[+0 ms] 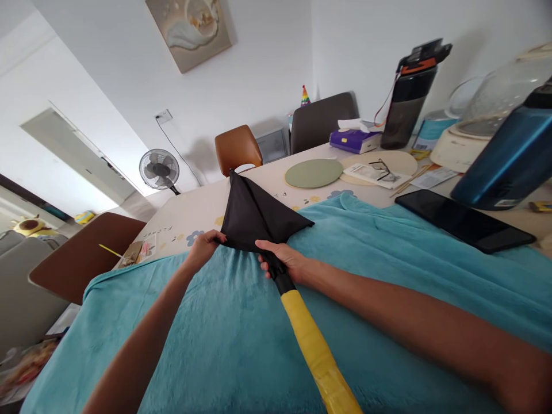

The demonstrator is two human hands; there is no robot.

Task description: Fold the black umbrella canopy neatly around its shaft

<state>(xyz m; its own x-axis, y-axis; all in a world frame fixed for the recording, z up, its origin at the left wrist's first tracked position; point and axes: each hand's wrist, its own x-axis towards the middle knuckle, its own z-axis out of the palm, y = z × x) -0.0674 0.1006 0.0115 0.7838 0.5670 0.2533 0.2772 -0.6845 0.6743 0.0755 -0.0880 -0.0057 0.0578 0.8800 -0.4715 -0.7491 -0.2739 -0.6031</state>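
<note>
A black umbrella point(259, 218) with loose, folded fabric lies over the teal blanket point(207, 339), its tip pointing away from me. Its handle point(317, 351), wrapped in yellow tape, runs toward me at the lower right. My left hand point(206, 248) pinches the left corner of the fabric between thumb and fingers. Around the shaft, just below the fabric's lower edge, my right hand point(282, 261) is closed, with its thumb resting on the cloth. The right corner of the fabric hangs free on the blanket.
To the right lie a black phone point(463, 219), a blue bottle point(509, 155) and eyeglasses point(382, 169). Farther back are a green oval mat point(314, 173), a purple tissue pack point(354, 141) and a dark bottle point(409, 100). Chairs point(238, 148) and a fan point(159, 169) stand beyond the table.
</note>
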